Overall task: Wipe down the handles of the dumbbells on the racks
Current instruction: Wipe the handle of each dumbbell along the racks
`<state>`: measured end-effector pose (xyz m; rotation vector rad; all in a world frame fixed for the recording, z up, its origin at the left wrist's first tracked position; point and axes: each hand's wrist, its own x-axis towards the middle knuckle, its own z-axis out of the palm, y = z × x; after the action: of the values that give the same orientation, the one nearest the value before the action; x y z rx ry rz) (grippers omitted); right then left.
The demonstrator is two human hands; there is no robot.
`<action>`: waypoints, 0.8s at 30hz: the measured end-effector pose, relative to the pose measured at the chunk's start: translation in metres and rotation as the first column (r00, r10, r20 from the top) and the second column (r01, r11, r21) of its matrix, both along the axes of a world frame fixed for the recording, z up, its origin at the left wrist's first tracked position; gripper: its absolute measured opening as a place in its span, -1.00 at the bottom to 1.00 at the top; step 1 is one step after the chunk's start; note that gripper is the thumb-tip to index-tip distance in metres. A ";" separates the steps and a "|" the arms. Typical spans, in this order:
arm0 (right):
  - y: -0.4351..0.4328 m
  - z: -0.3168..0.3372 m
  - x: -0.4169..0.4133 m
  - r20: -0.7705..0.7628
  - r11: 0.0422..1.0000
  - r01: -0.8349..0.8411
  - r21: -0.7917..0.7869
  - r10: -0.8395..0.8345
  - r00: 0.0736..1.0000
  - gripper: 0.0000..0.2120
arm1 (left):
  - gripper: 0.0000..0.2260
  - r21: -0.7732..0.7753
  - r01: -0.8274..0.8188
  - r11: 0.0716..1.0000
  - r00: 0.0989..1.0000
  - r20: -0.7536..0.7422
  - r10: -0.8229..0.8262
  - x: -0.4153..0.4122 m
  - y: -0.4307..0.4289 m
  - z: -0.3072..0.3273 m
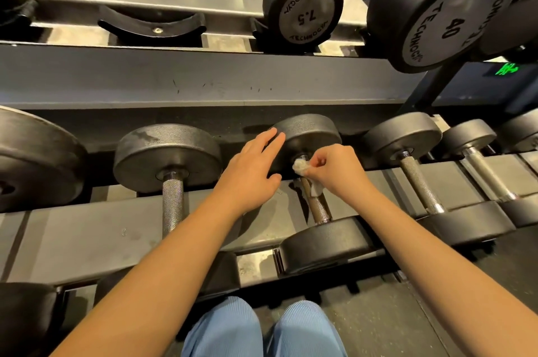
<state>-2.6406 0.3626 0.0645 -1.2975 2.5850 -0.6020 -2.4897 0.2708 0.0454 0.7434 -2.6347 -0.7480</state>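
Head view, one entry. Centre dumbbell (316,211), lower rack (87,234): lies across the rails, far head (311,131) toward the rack's back, near head (326,243) toward the person's knees (262,330). Handle (319,208): knurled metal, bare over its near part. Its far end, against the far head, is covered by a crumpled white wipe (301,167). Right hand (340,170): fingers (321,159) curled tight, pinching the wipe onto that far end. Left hand (253,170): fingers (270,138) straight and slightly spread, resting on the rim of the far head and holding nothing; it apparently steadies the weight. Left of the centre dumbbell: larger dumbbell (171,170), handle uncovered. Right of it: smaller dumbbell (419,179), handle uncovered. Above it, on the upper rack (203,77): 7.5 dumbbell (304,1) and 40 dumbbell (448,7). Step judged: wiping this handle, at its far end. The next move calls for drawing the wipe along the knurling toward the near head, wrapped round the bar to reach the underside, with the left hand bracing against roll. Whether the neighbours are done cannot be told.
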 end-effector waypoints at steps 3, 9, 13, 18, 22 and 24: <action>-0.011 0.002 0.003 -0.001 0.997 0.015 -0.079 -0.015 1.000 -0.71 | -0.33 0.010 0.004 1.000 1.000 0.004 -0.004 0.001 0.001 -0.001; 0.012 0.003 0.002 -0.021 0.989 -0.032 0.146 0.036 0.999 -0.74 | -0.33 0.014 0.006 1.000 1.000 0.005 -0.006 0.001 0.001 0.000; 0.028 0.005 0.003 0.025 0.979 -0.096 0.181 0.093 0.995 -0.78 | -0.32 0.013 0.004 1.000 1.000 0.011 -0.004 0.000 0.001 0.000; 0.004 0.001 -0.007 0.148 0.997 0.059 -0.052 -0.050 0.988 -0.83 | -0.33 0.023 0.014 1.000 1.000 -0.001 -0.014 0.001 0.001 0.000; 0.011 -0.002 -0.009 0.154 0.999 0.043 -0.025 -0.039 0.987 -0.84 | -0.34 0.033 0.011 0.999 1.000 -0.004 -0.011 0.001 0.000 0.000; 0.024 -0.001 -0.010 0.174 0.997 -0.008 0.071 -0.005 0.985 -0.82 | -0.34 0.032 0.011 0.999 1.000 -0.004 -0.011 0.001 0.000 0.000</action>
<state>-2.6503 0.3863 0.0631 -1.1695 2.4403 -0.5895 -2.4892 0.2709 0.0451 0.7360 -2.6315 -0.7952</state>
